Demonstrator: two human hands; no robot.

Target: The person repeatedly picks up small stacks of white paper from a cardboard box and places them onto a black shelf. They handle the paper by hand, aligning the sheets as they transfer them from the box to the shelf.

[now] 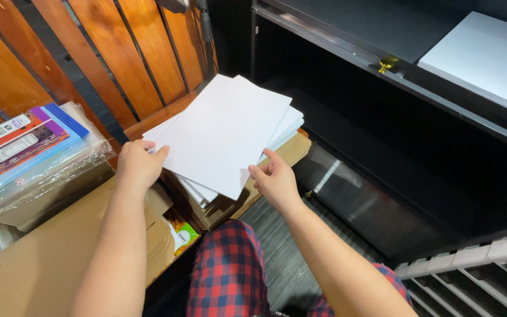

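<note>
The left hand (139,164) and right hand (275,179) each pinched a side of the top white sheet (224,132), holding it flat just above the paper stack (286,126) on a brown box (289,151).

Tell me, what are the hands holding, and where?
The left hand and right hand hold a flat white paper sheet by its near corners.
</note>
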